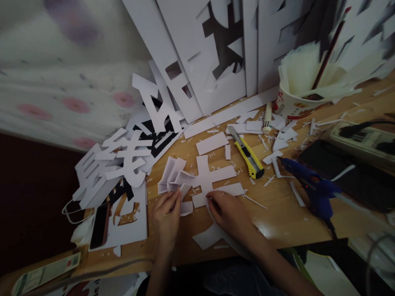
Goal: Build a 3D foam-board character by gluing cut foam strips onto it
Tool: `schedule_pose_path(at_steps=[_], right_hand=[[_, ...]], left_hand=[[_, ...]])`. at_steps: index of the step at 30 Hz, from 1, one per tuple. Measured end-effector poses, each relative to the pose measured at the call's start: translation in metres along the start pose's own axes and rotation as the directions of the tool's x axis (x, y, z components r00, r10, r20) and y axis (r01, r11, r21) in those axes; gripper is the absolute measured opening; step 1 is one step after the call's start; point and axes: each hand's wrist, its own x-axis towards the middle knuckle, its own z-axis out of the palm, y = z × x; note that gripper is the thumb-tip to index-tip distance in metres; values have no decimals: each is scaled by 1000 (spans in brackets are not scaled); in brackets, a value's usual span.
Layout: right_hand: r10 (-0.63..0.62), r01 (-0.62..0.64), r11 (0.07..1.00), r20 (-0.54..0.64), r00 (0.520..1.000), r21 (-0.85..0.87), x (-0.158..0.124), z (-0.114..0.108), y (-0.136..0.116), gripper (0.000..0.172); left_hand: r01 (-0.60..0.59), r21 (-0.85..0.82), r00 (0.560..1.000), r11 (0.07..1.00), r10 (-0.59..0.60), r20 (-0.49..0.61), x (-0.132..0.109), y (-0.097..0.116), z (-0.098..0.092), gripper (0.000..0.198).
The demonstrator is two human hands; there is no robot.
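My left hand (166,213) pinches the end of a folded white foam-board or card strip (175,174), which zigzags beside a flat white cut-out character (203,176). The fingers of my right hand (228,211) are curled together at the lower part of that cut-out, and its lower strokes pass partly beneath the hand. Just above the cut-out lies a loose white rectangle (212,143). A yellow utility knife (248,156) rests to the right, blade pointing up and left. Farther right is a blue glue gun (311,185).
White cut-out characters (128,154) are piled at the left, near a phone (100,226). Large cut sheets (222,88) lean at the back. A paper tub (293,105) of glue sticks, a power strip (367,137) and scattered scraps occupy the right of the wooden table (271,224).
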Motion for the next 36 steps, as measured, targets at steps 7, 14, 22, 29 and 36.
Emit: schedule_pose_path(at_steps=[7, 14, 22, 29, 36], right_hand=[[-4, 4, 1000, -9, 1000, -6, 0, 1, 1, 16], [-13, 13, 1000, -19, 1000, 1, -1, 2, 1, 15], [-16, 17, 1000, -26, 1000, 21, 0, 3, 1, 15], [-14, 14, 1000, -31, 999, 10, 0, 2, 1, 14], [-24, 24, 1000, -34, 999, 0, 1, 3, 1, 14]], left_hand=[[-26, 7, 1000, 1000, 26, 4, -2, 0, 0, 13], [-21, 10, 1000, 1000, 21, 7, -3, 0, 1, 14], [-23, -14, 1000, 1000, 23, 5, -2, -4, 2, 14], [-17, -18, 1000, 1000, 18, 18, 0, -1, 2, 14], [-8, -38, 1000, 999, 9, 26, 2, -2, 1, 14]])
